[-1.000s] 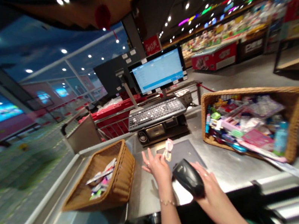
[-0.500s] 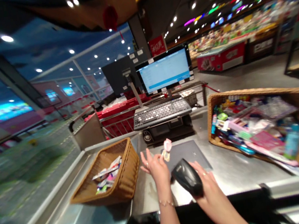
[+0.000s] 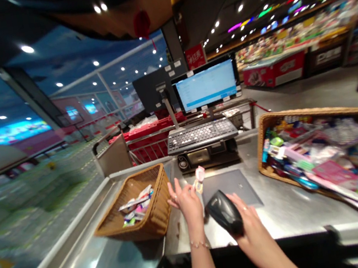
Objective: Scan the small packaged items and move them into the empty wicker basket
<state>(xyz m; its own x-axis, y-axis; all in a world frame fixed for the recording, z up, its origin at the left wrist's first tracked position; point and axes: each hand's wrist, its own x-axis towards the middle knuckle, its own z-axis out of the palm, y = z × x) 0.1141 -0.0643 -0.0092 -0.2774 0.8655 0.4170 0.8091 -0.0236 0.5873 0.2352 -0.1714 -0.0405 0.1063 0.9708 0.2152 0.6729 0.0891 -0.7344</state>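
My left hand is over the counter near the small basket, pinching a little pink and cream item between thumb and finger while other fingers stretch up. What kind of item it is, I cannot make out. In my right hand is a black barcode scanner, its head tilted toward the left hand. Beneath the scanner and the item lies a grey flat pad set in the metal counter. To the left, a wicker basket holds several small packets.
A larger wicker basket full of mixed small goods stands at the right, a long strip hanging over its front rim. Behind the pad are a keyboard and a lit monitor. A metal rail edges the counter's left side.
The view has turned slightly left, so baskets, keyboard and monitor sit farther right. Both hands keep their grip and almost the same place in the picture.
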